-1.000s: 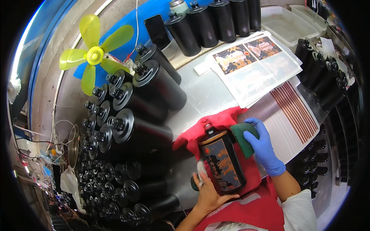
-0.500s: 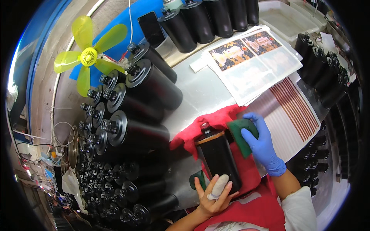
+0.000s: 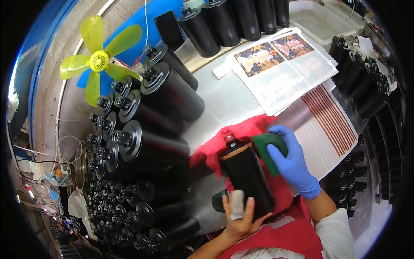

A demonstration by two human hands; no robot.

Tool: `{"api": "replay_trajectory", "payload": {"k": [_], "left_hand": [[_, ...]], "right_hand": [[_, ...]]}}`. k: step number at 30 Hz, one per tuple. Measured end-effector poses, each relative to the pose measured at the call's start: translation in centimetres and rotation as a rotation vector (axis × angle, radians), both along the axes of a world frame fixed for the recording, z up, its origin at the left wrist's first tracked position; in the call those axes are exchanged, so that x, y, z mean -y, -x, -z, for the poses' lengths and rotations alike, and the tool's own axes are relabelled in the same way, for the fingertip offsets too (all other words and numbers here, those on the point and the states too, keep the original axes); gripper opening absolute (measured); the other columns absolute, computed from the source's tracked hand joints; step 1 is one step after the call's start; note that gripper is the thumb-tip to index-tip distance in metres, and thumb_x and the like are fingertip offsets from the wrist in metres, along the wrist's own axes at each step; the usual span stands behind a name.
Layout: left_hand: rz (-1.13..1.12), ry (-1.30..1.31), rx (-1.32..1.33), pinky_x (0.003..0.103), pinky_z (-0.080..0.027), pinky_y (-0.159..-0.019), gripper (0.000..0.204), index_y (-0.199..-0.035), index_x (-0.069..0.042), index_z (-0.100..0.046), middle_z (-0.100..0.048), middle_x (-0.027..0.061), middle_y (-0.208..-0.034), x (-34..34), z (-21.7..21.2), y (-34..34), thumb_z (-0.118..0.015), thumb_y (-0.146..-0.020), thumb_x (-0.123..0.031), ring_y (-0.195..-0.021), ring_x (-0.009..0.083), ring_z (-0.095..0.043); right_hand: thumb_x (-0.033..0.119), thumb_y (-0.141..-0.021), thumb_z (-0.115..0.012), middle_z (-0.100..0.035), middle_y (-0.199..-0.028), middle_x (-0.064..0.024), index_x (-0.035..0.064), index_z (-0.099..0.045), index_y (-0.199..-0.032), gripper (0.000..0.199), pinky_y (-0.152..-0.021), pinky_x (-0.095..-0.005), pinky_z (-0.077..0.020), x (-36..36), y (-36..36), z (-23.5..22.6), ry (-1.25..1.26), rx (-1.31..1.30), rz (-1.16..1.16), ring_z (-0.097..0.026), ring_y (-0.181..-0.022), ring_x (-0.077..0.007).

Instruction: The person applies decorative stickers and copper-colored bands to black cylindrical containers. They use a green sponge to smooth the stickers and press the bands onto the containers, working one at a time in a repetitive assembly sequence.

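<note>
A black bottle (image 3: 248, 177) with a narrow neck and an orange-brown band round its shoulder lies on a red cloth (image 3: 215, 149), its neck pointing away from me. My left hand (image 3: 241, 216) grips it at the base, the fingers along its side; one finger is wrapped in a whitish covering. In a blue glove, my right hand (image 3: 291, 159) is closed on a green flexible pad (image 3: 267, 151), held close beside the bottle's shoulder. Whether the pad touches the bottle, I cannot tell. Left of the bottle, a second dark green piece (image 3: 218, 201) shows partly behind my left fingers.
Several black bottles (image 3: 151, 144) crowd the left side, and more (image 3: 222, 23) stand along the back. Printed sheets (image 3: 284, 64) and a striped sheet (image 3: 332, 125) cover the metal table's right part. A yellow-green fan (image 3: 98, 61) stands at the far left, a white tray (image 3: 319, 21) at the back right.
The bottle has turned slightly and its base has shifted a little to the right. My left fingers have changed their hold on it. My right hand and the pad have moved slightly left.
</note>
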State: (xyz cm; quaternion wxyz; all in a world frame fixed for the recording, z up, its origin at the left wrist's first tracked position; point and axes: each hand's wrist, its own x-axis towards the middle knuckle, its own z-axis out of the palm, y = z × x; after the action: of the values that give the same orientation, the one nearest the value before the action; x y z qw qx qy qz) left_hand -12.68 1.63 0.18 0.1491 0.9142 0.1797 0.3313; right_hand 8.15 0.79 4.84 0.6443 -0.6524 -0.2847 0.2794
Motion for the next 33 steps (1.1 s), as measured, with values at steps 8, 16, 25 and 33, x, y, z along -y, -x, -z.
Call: {"api": "replay_trajectory", "payload": {"k": [8, 16, 25, 33], "left_hand": [[0.071, 0.015, -0.004, 0.058, -0.036, -0.097, 0.069, -0.127, 0.008, -0.045, -0.04, 0.0427, -0.124, -0.8, 1.8, 0.1, -0.073, -0.074, -0.024, -0.117, 0.0553, -0.042], [0.053, 0.095, -0.043, 0.056, -0.033, -0.1, 0.106, -0.135, 0.016, -0.019, -0.031, 0.0475, -0.127, -1.0, 0.2, -0.4, -0.08, -0.067, -0.039, -0.119, 0.0606, -0.034], [0.135, 0.328, 0.002, 0.045, -0.041, -0.095, 0.093, -0.138, 0.017, -0.004, -0.045, 0.0362, -0.124, -0.9, 2.0, 0.4, -0.066, -0.077, -0.015, -0.111, 0.0468, -0.052], [0.121, 0.525, 0.089, 0.043, -0.027, -0.105, 0.09, -0.141, 0.013, -0.007, -0.036, 0.0305, -0.136, -0.4, 2.1, 0.3, -0.062, -0.076, -0.019, -0.124, 0.0418, -0.04]], "right_hand": [[0.011, -0.087, -0.056, -0.058, -0.103, -0.0139, 0.0025, -0.046, -0.118, 0.033, -0.083, -0.0316, -0.0463, -1.3, 0.4, 0.1, 0.026, 0.05, -0.131, -0.059, -0.096, -0.0223], [0.009, -0.088, -0.056, -0.058, -0.103, -0.0079, 0.0026, -0.045, -0.12, 0.035, -0.081, -0.0277, -0.047, -1.4, 0.7, -0.8, 0.002, 0.046, -0.185, -0.057, -0.095, -0.0147], [0.004, -0.086, -0.059, -0.054, -0.105, -0.0057, 0.0034, -0.047, -0.117, 0.033, -0.082, -0.0262, -0.0467, 3.1, -2.4, 1.8, -0.112, -0.547, -0.161, -0.055, -0.093, -0.0121], [0.03, -0.087, -0.063, -0.049, -0.068, 0.0033, 0.0079, -0.057, -0.079, 0.024, -0.046, -0.0195, -0.0339, 20.7, -8.3, 8.9, 0.317, -0.308, 0.758, -0.042, -0.05, -0.0051]]}}
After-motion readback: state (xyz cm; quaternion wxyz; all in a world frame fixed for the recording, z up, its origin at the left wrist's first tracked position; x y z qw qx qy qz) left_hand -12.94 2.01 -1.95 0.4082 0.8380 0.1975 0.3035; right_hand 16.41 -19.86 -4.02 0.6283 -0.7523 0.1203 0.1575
